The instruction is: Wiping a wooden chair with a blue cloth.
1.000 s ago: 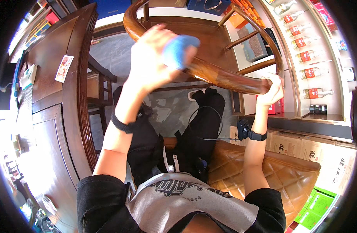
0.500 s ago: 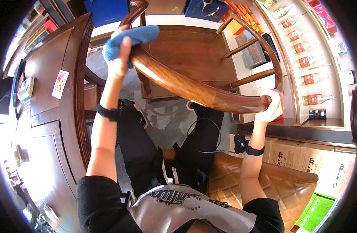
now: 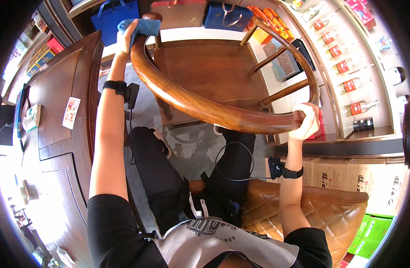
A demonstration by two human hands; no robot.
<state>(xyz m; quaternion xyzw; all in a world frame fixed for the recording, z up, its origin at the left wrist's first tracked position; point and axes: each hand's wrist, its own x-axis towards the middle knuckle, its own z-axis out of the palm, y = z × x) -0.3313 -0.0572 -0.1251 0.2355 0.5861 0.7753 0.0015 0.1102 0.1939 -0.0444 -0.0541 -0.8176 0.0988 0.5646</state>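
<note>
Item: wooden chair, 1. Horseshoe-shaped curved rail [image 3: 191,102], brown, glossy. Its bend sweeps across the near edge of the seat [image 3: 209,67]; the 2 arms run to the far left and far right. Stands on the grey floor [image 3: 187,145], between the dark wooden desk [image 3: 84,80] at left and the bottle shelf [image 3: 347,117] at right.

Item: blue cloth [image 3: 147,27], 1. Draped over the left arm of the rail, just short of its far tip, near the seat's far left corner as seen from here.

Item: left hand [image 3: 126,39]. Fingers closed on the cloth, holding it against the rail; arm stretched nearly straight.

Item: right hand [image 3: 306,120]. Wrapped around the rail at its right-hand bend, gripping bare wood, no cloth.

Change, over the last 1 second: cloth and left hand have travelled from the middle of the rail, around the left bend, to the far part of the left arm. Right hand has kept its place at the right bend.

Bearing on the work, as judged: the left half has had 1 pass, its far end is under the cloth now, and the right hand appears to serve as the steadying hold. Wood beneath the right palm: hidden, condition cannot be told.
</note>
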